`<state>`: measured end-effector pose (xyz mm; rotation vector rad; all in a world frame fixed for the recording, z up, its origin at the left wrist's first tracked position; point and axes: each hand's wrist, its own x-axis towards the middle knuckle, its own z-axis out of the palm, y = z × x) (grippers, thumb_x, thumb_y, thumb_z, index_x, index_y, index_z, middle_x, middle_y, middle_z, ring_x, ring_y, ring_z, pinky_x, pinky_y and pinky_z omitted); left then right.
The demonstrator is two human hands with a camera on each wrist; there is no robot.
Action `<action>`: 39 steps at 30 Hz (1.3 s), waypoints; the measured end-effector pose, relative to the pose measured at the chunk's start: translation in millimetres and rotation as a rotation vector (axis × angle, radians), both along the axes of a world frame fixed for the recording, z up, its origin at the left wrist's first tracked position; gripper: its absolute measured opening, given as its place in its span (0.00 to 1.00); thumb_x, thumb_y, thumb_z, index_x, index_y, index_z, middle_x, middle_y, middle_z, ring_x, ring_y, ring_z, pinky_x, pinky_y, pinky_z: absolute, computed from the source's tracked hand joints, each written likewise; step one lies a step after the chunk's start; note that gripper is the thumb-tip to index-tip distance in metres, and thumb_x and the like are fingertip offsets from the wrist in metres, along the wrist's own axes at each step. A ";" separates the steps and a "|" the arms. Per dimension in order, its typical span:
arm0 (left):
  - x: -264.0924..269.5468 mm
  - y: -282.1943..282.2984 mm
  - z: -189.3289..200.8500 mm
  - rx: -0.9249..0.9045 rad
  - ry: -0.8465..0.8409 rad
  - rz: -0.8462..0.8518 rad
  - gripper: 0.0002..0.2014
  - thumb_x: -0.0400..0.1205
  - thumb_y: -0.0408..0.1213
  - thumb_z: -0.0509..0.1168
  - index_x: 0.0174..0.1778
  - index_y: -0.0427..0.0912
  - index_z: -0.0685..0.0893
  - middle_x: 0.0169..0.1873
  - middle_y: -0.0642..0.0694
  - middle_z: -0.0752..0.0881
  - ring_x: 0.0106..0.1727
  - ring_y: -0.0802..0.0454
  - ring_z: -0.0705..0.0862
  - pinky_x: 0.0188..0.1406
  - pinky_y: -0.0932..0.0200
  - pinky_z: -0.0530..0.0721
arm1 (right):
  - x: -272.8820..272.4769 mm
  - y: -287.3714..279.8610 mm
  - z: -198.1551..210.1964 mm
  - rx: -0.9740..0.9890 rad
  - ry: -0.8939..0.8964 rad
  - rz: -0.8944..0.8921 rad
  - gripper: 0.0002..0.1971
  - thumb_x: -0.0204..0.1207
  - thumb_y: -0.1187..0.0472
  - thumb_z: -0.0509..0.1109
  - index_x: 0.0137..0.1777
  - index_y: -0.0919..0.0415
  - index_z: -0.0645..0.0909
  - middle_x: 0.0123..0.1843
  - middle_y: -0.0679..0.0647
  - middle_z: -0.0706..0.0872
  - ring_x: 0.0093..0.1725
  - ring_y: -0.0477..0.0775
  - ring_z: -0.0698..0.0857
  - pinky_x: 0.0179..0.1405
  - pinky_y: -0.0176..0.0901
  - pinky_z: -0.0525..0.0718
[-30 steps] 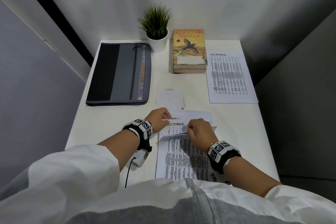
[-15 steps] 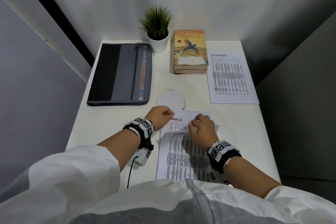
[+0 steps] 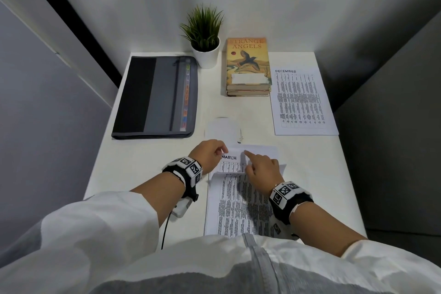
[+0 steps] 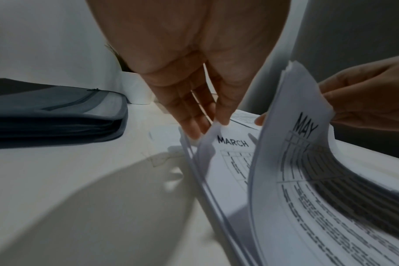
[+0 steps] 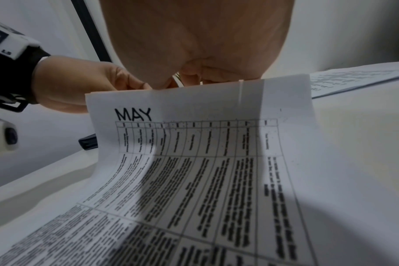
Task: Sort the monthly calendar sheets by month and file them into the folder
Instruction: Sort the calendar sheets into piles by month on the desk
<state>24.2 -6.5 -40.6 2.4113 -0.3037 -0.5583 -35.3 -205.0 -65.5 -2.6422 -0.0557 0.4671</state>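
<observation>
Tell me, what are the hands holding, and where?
Right hand holds the MAY sheet by its top edge. Left hand pinches the MARCH sheet at its top-left corner.

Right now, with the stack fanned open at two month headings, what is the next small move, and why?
Probably keep leafing, not pull a sheet: the right hand curls the MAY sheet up off the stack, the left hand pinches the corner of the MARCH sheet, and only the DECEMBER sheet lies set aside. The folder lies shut.

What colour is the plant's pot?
White; the plant pot shows best in the head view.
</observation>
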 end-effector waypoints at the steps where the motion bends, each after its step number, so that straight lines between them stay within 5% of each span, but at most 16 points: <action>1: -0.8 -0.6 -0.4 -0.035 0.011 0.008 0.13 0.82 0.27 0.59 0.50 0.45 0.87 0.45 0.45 0.86 0.46 0.49 0.84 0.53 0.53 0.84 | 0.4 -0.4 -1.2 -0.011 0.002 0.004 0.25 0.83 0.53 0.52 0.80 0.50 0.64 0.51 0.50 0.82 0.55 0.55 0.78 0.64 0.54 0.67; 5: -1.5 -1.5 -4.2 -0.205 0.077 0.134 0.13 0.79 0.26 0.60 0.47 0.47 0.87 0.41 0.36 0.87 0.34 0.51 0.78 0.41 0.60 0.82 | 1.4 -1.4 -4.3 -0.015 0.001 0.003 0.25 0.82 0.53 0.53 0.80 0.49 0.63 0.46 0.49 0.80 0.53 0.54 0.78 0.62 0.54 0.67; 8: -0.6 0.5 -5.3 -0.274 0.129 0.169 0.14 0.77 0.25 0.60 0.46 0.47 0.86 0.36 0.41 0.84 0.33 0.51 0.77 0.39 0.58 0.80 | 2.4 -1.4 -6.2 -0.023 -0.013 -0.002 0.24 0.81 0.52 0.54 0.78 0.48 0.65 0.45 0.48 0.79 0.53 0.55 0.78 0.60 0.53 0.67; 15: 3.9 2.4 -10.6 -0.259 0.177 0.293 0.08 0.78 0.36 0.70 0.52 0.46 0.83 0.38 0.53 0.81 0.36 0.59 0.79 0.39 0.66 0.77 | -1.9 -3.4 -8.0 -0.029 -0.160 0.002 0.20 0.81 0.54 0.58 0.71 0.53 0.77 0.51 0.53 0.80 0.53 0.57 0.78 0.59 0.50 0.66; 19: 4.3 0.6 -15.4 -0.193 0.158 0.291 0.08 0.80 0.38 0.69 0.54 0.44 0.84 0.45 0.51 0.83 0.45 0.56 0.81 0.39 0.70 0.75 | -7.6 -6.9 -8.6 -0.026 -0.235 0.003 0.16 0.80 0.56 0.63 0.65 0.56 0.84 0.56 0.57 0.80 0.58 0.60 0.77 0.58 0.51 0.68; 22: 6.2 -1.5 -16.3 -0.124 0.145 0.241 0.08 0.82 0.41 0.68 0.51 0.41 0.86 0.47 0.48 0.85 0.48 0.53 0.81 0.46 0.64 0.78 | -10.6 -7.3 -6.3 0.020 -0.274 -0.006 0.12 0.78 0.58 0.65 0.57 0.58 0.88 0.61 0.57 0.81 0.60 0.61 0.78 0.57 0.51 0.71; 27: 6.1 -0.1 -15.9 -0.032 0.127 0.143 0.10 0.82 0.41 0.67 0.48 0.39 0.88 0.43 0.49 0.86 0.45 0.53 0.81 0.46 0.62 0.75 | -11.1 -5.9 -3.3 -0.004 -0.195 0.023 0.21 0.79 0.55 0.62 0.73 0.56 0.75 0.73 0.56 0.74 0.70 0.58 0.72 0.67 0.50 0.66; 30: 5.6 -1.9 -14.6 -0.020 0.091 0.134 0.08 0.80 0.40 0.69 0.45 0.39 0.88 0.34 0.56 0.81 0.37 0.58 0.78 0.35 0.67 0.71 | -9.1 -5.5 -1.7 -0.012 -0.156 0.023 0.24 0.79 0.53 0.61 0.76 0.54 0.71 0.74 0.55 0.72 0.72 0.56 0.70 0.70 0.51 0.64; 34: 3.4 -4.0 -14.9 -0.020 0.101 0.136 0.06 0.76 0.40 0.74 0.41 0.42 0.85 0.34 0.55 0.81 0.36 0.58 0.78 0.32 0.68 0.70 | -7.4 -6.9 -3.4 0.015 -0.156 0.014 0.20 0.79 0.53 0.61 0.70 0.55 0.77 0.69 0.52 0.76 0.68 0.54 0.73 0.69 0.49 0.63; 39: 3.1 -3.2 -17.0 -0.067 0.153 0.187 0.13 0.79 0.49 0.71 0.46 0.42 0.86 0.44 0.53 0.85 0.46 0.56 0.81 0.47 0.59 0.76 | -8.4 -8.9 -3.4 0.022 -0.175 0.012 0.07 0.80 0.55 0.61 0.44 0.55 0.77 0.44 0.47 0.79 0.47 0.51 0.75 0.61 0.52 0.70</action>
